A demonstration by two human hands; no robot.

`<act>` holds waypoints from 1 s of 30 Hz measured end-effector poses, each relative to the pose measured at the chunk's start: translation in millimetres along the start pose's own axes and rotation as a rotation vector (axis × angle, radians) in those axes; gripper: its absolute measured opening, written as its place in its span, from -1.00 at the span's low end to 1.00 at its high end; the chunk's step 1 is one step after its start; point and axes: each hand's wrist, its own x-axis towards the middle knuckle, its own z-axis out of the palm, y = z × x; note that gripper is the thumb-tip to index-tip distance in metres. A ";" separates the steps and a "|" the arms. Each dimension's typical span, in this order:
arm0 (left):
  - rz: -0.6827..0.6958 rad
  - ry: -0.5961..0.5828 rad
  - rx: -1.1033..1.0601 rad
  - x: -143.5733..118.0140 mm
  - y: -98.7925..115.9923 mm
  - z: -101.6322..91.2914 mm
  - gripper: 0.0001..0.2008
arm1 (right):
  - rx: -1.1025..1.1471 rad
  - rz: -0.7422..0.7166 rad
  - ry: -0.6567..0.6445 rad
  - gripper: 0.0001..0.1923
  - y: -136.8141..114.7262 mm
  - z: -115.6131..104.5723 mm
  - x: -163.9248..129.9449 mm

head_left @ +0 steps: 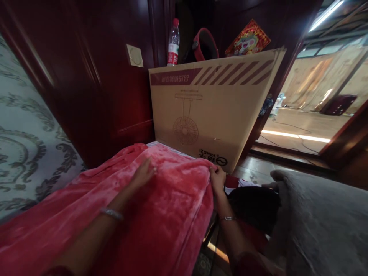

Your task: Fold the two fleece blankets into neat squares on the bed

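- The red blanket [172, 199] lies spread across the lower left and middle, its far end close against a big cardboard box.
- The left hand [144, 173] is over the blanket's top, somewhat blurred, fingers loosely stretched out and with no visible grip; whether they press the cloth I cannot tell.
- The right hand [217, 178] has its fingers closed in a pinch on the blanket's far right corner, just before the box.
- The cardboard box [221, 103], printed with a fan and upside-down lettering, stands beyond the far end and blocks the space there.
- Along the box's top edge show a red-capped bottle [173, 50], a curved red band [197, 48] and a red picture card [249, 40].
- A dark red panel [115, 84] with a pale switch [135, 56] rises behind the left side, next to the patterned wall [23, 153].
- A grey cover [330, 218] and a black thing [255, 205], too dark to name, crowd the right forearm's outer side.
- Through the doorway, a dark suitcase [339, 104] and a thin cord [287, 124] lie on the floor [304, 117].
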 end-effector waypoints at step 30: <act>0.107 0.113 0.951 -62.9 -31.2 13.4 -0.40 | -0.304 -0.263 -0.703 -0.66 -144.7 175.0 19.6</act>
